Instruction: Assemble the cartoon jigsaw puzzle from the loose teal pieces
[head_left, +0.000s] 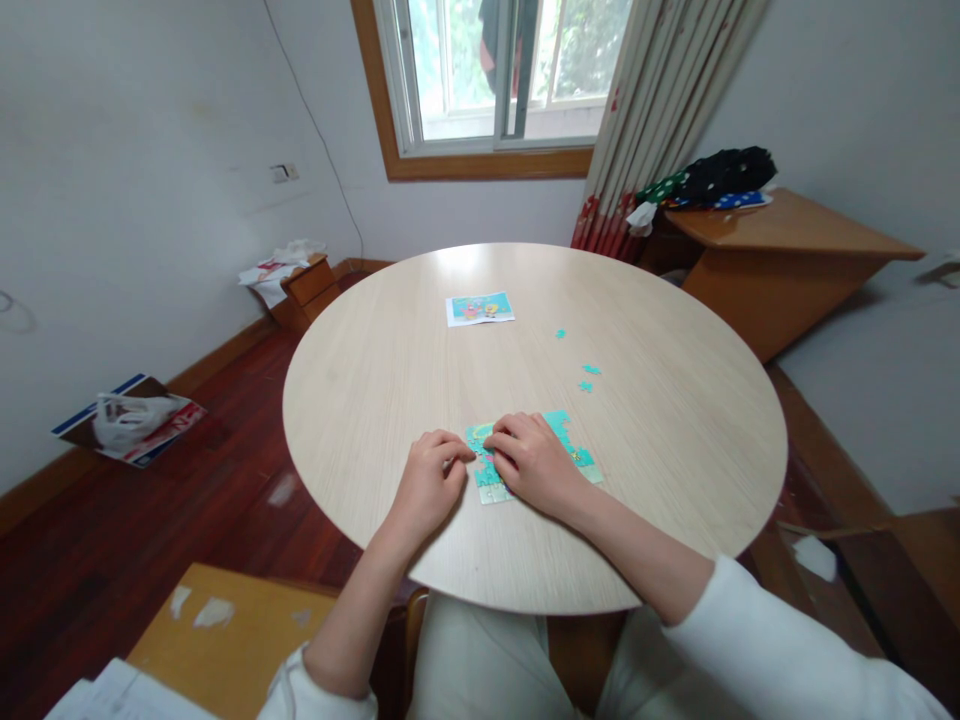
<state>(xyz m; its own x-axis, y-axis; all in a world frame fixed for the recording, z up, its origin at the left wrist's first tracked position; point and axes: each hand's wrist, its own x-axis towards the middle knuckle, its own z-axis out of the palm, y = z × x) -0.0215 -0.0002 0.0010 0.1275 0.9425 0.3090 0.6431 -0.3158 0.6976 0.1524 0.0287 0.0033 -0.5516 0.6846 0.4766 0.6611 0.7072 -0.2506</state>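
Note:
A partly assembled jigsaw puzzle (559, 430), mostly turquoise with a pale green lower border, lies flat near the front of the round table. My right hand (536, 465) rests across its middle, fingers bent and drawn together, with the fingertips at the puzzle's left part. Anything between those fingertips is hidden. At the left edge of the puzzle is my left hand (433, 478), its fingers curled in and the index fingertip reaching the border. Whatever it may pinch is too small to tell. Beyond the right hand lie loose turquoise pieces, among them a jigsaw piece (586, 386).
A picture sheet (480, 309) with cartoon figures lies toward the far side of the round table (360, 370). More loose pieces sit right of centre, including a single jigsaw piece (560, 334). A wooden desk (795, 225) with cloths stands at right; a yellowish board (217, 640) is at lower left.

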